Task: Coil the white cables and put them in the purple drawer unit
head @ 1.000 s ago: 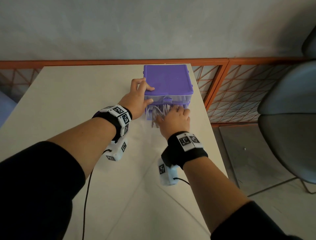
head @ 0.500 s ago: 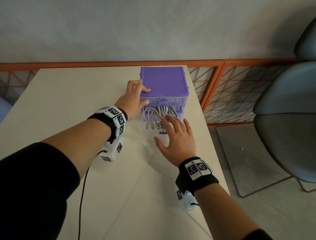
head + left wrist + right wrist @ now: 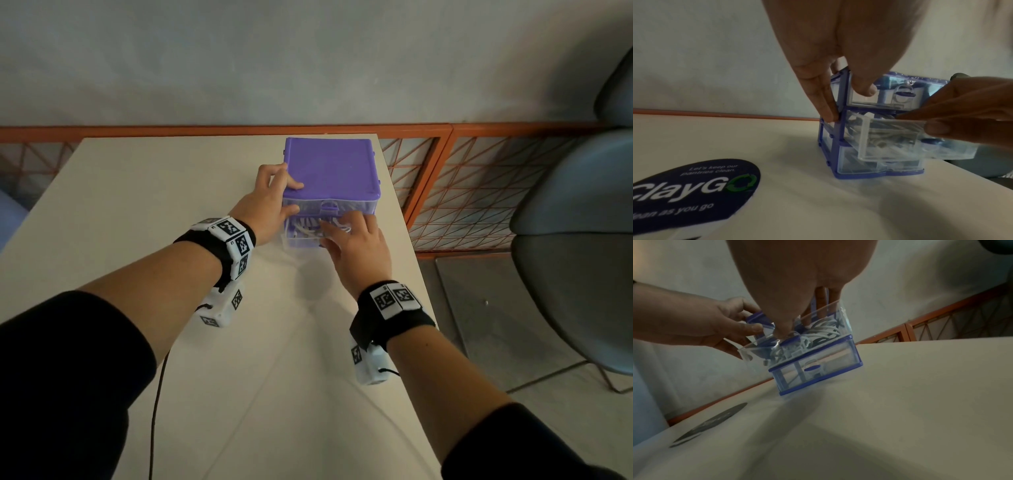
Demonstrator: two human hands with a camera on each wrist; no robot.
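The purple drawer unit stands near the table's far right edge. My left hand grips its top left corner, thumb on the lid and fingers down the side. The clear middle drawer sticks partly out, with coiled white cables inside. My right hand holds the drawer's front wall: its fingers reach over the cables and the thumb presses the front beside the purple knob. The top and bottom drawers sit pushed in.
The pale table carries a dark oval ClayGo sticker to the left of the unit. An orange metal railing runs behind and to the right. A grey chair stands off the table's right side.
My right hand drew back off the cables with straight fingers, then came forward again onto the drawer. The drawer now sits further into the unit. My left hand has stayed on the corner.
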